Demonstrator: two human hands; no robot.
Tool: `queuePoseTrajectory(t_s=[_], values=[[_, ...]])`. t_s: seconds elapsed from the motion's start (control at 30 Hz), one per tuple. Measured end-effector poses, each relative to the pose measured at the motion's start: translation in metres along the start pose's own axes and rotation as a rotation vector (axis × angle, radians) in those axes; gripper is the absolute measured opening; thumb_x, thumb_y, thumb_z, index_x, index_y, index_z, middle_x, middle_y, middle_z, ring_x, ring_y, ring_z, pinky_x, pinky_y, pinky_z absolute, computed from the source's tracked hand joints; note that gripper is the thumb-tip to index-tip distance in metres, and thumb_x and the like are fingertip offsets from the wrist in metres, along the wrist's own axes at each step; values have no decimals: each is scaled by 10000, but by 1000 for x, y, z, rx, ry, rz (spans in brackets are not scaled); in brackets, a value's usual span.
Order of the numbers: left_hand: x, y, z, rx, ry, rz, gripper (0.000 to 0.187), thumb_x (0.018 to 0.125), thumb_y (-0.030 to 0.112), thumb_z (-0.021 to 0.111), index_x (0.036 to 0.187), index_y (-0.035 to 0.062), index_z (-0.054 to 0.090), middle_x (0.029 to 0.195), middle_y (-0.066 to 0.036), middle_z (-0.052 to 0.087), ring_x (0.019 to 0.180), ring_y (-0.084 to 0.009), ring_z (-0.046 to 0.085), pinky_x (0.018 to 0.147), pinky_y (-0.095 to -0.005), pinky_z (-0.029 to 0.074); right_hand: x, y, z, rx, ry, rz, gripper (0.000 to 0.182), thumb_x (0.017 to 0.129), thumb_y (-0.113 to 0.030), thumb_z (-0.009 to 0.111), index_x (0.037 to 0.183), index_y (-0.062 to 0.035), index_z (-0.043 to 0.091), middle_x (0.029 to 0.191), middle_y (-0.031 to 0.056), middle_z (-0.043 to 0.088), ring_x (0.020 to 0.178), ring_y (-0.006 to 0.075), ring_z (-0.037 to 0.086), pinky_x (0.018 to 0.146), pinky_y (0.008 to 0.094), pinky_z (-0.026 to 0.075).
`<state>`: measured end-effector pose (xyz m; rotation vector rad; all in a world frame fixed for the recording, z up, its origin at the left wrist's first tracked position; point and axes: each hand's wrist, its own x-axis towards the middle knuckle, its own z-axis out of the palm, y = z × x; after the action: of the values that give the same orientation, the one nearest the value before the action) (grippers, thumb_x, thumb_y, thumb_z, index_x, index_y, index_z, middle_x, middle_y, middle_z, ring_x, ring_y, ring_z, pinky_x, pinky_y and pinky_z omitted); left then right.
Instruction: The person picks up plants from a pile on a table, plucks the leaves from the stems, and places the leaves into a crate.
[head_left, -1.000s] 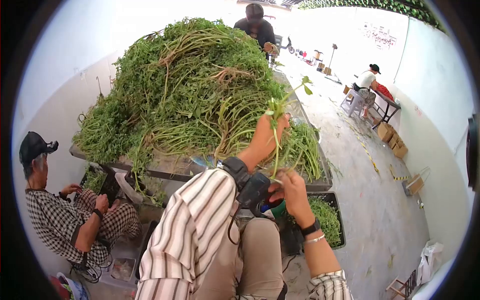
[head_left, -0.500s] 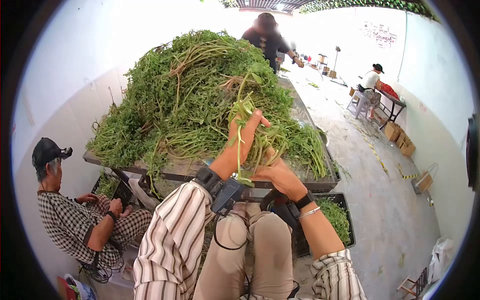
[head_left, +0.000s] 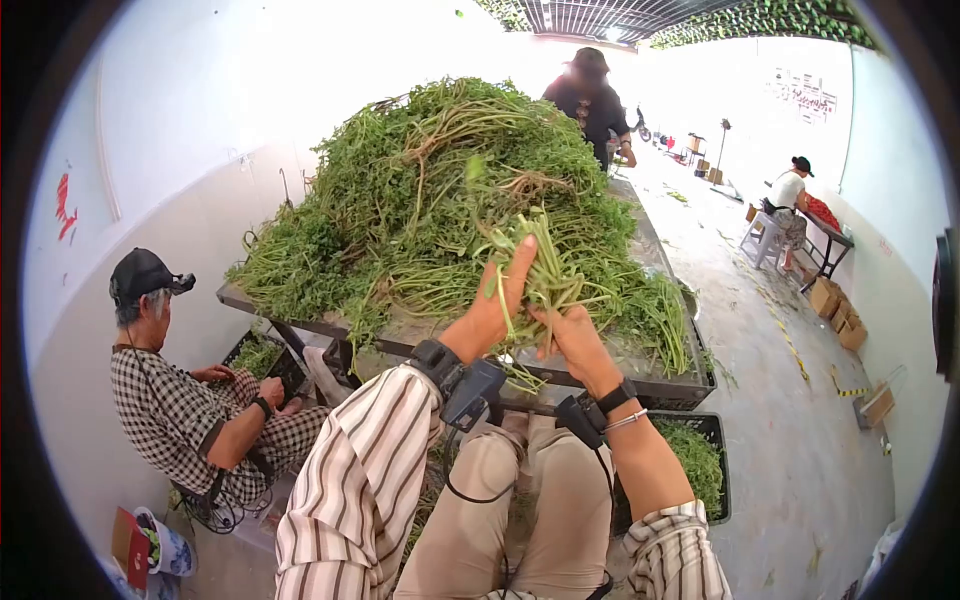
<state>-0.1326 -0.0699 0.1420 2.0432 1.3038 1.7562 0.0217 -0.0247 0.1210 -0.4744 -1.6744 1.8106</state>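
My left hand (head_left: 502, 298) is closed around a bunch of green leafy stems (head_left: 548, 268), holding it above the front edge of the table. Close beside it, my right hand (head_left: 578, 345) is closed on the lower part of the same bunch, its fingertips partly hidden by the stems. A few loose stems hang below my hands. Directly behind them rises a large heap of leafy green stems (head_left: 410, 210), with some brownish roots showing.
The heap lies on a dark table (head_left: 390, 345). Black crates of greens (head_left: 695, 465) stand below at right and left. A seated person (head_left: 190, 400) works at the left; another person (head_left: 590, 110) stands behind the heap. Cardboard boxes (head_left: 838, 312) line the right wall.
The view has swung left, so the scene sits further right. My right hand has come up against the bunch and closed on its lower stems; more stems now show gathered between my hands.
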Motion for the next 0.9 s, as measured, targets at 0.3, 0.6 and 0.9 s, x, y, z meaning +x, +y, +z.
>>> queuePoseTrajectory(t_s=[0.3,0.6,0.9], values=[[-18,28,-13,-469,276,-542,558,954,510,380,1192,21,505,1148,-140,568,1033,-230,539,898,-391,426,1,-14,-7,42,76,17,259,874,-286,629,859,-30,598,676,0,549,435,78,420,426,267,429],[-50,14,-29,-511,573,-501,405,989,363,399,1035,-13,543,697,13,427,668,-119,443,686,-308,452,9,-23,1,113,64,61,281,847,-272,665,868,-53,490,618,5,455,436,90,415,389,271,396],[-55,23,-17,-164,477,-442,431,906,382,570,1162,38,530,711,16,390,606,-82,381,547,-285,347,30,-47,52,167,172,55,288,853,-260,644,884,-15,497,622,18,463,430,104,423,383,273,377]])
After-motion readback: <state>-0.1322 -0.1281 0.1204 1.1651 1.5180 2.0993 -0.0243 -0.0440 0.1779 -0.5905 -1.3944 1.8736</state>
